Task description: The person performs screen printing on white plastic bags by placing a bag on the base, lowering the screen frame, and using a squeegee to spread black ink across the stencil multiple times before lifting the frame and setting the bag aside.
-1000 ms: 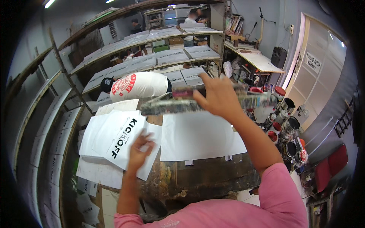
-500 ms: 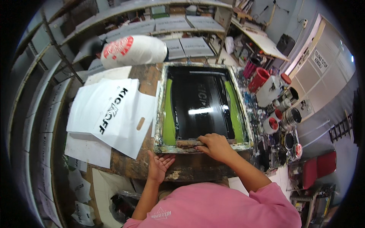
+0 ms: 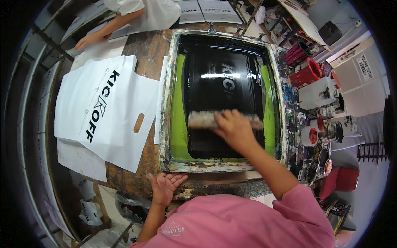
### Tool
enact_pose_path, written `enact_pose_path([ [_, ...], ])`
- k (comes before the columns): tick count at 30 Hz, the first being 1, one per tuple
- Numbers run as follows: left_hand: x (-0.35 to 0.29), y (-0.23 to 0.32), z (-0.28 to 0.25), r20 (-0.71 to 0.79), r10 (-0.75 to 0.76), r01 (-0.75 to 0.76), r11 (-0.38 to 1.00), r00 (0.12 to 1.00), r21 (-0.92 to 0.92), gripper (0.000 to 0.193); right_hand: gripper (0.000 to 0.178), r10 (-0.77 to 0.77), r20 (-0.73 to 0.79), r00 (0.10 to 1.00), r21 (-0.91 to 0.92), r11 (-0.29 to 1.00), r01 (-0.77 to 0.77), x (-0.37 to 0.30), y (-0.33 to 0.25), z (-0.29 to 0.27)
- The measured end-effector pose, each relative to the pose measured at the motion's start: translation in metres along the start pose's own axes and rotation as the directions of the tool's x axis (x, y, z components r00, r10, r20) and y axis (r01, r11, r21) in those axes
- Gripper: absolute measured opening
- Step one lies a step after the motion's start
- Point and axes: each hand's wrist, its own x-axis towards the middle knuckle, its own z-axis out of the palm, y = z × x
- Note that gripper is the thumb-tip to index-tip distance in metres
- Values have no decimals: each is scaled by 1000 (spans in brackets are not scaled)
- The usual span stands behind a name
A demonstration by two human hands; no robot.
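Observation:
A screen-printing frame (image 3: pixel 164 124) lies flat on the wooden table, its mesh green at the sides and coated with black ink (image 3: pixel 215 144) in the middle. My right hand (image 3: pixel 235 129) grips a wooden squeegee (image 3: pixel 200 120) lying crosswise on the inked mesh; motion blurs it slightly. Pale lettering shows through the ink beyond the squeegee. My left hand (image 3: pixel 166 188) is open, palm up, with its fingertips at the frame's front left edge. Left of the frame lies a stack of white printed bags (image 3: pixel 97 103) with black lettering and a handle slot.
Across the table at the far left, a co-worker's hand (image 3: pixel 89 40) reaches over white sheets. Ink tubs (image 3: pixel 309 136), a red bucket (image 3: pixel 306 72) and a white container (image 3: pixel 317 94) crowd the right side. A red chair (image 3: pixel 346 180) stands at the lower right; racks line the left.
My right hand has moved the squeegee from the frame's front edge to mid-mesh. The co-worker has shifted, an arm now over the table. My left hand stays open by the frame.

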Motion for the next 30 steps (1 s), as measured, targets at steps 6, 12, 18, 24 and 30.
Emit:
enact_pose_path([
  [6, -2, -9, -13, 182, 74, -48, 988, 981, -144, 96, 37, 16, -100, 995, -159, 987, -31, 132, 99, 33],
  [12, -2, -5, -7, 208, 51, -60, 998, 977, 37, 108, 52, 0, 139, 990, -72, 997, 10, 241, 172, 3],
  [18, 7, -5, -12, 456, 169, -101, 980, 874, -169, 104, 52, 32, 23, 999, -98, 995, -30, 270, 193, 10],
  [24, 10, -8, -15, 451, 154, -118, 987, 879, -107, 103, 51, 17, 5, 1000, -215, 976, -15, 204, 145, 14],
  [30, 16, -6, -18, 438, 136, -113, 990, 889, -79, 114, 44, 7, 66, 998, -130, 991, 2, 52, 26, -28],
])
